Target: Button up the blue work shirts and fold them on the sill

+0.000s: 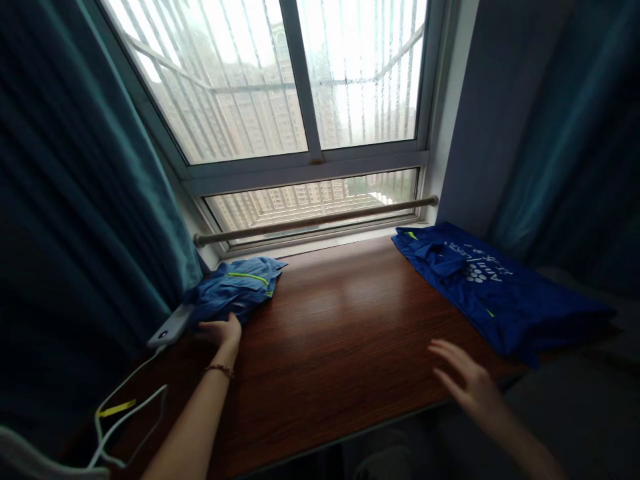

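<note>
Wooden table (345, 333), blurred lettering (490, 275) on blue fabric (535, 307), left fingers (214, 325) by bundle (235, 287)

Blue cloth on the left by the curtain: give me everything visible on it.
The blue cloth is thin-looking fabric, lighter toward the window and darker toward the curtain, with a bright yellow-green stripe. It lies in a loose, wrinkled heap on the far left of the brown wood-look table, one pointed corner jutting right. A white device sits against or just beside its near-left edge. The left hand is at its near edge; whether it touches is unclear.
</note>
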Motion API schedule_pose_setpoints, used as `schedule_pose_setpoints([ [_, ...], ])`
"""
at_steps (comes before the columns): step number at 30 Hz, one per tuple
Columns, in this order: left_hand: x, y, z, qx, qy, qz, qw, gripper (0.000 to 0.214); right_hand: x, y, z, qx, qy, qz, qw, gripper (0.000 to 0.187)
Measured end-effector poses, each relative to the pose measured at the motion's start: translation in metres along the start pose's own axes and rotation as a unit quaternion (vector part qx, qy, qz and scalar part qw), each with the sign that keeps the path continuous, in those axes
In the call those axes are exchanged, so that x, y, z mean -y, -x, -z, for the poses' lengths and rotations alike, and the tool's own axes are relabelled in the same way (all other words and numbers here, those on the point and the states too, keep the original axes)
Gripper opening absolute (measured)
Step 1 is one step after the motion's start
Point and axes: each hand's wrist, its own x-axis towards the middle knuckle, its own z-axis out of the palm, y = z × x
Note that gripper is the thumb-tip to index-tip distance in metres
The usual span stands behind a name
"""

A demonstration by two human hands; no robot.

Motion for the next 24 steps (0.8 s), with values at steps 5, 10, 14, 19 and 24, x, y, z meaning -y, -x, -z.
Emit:
schedule_pose_setpoints([
  [5,0.011,0.076,-0.005,0.048,0.014,-0.287,0.957,0.074,-0.134,-0.089,0.014,-0.130,0.186,-0.180,0.957,0.047],
  [10,0.009,0.131,0.007,0.075,0.042,-0.376,0.923,0.062,-0.180,-0.133,0.002,-0.003,0.259,-0.251,0.933,0.042],
  [14,0.009,0.130,0.008,0.081,0.030,-0.392,0.916,0.051,-0.153,-0.126,-0.016,0.027,0.255,-0.202,0.945,0.038],
  [19,0.005,0.134,0.012,0.114,0.006,-0.442,0.890,0.048,-0.093,-0.078,-0.034,0.044,0.198,-0.089,0.975,0.035],
  [24,-0.006,0.145,0.024,0.185,-0.019,-0.534,0.825,0.058,-0.031,-0.024,-0.023,0.156,0.027,0.016,0.987,0.032],
])
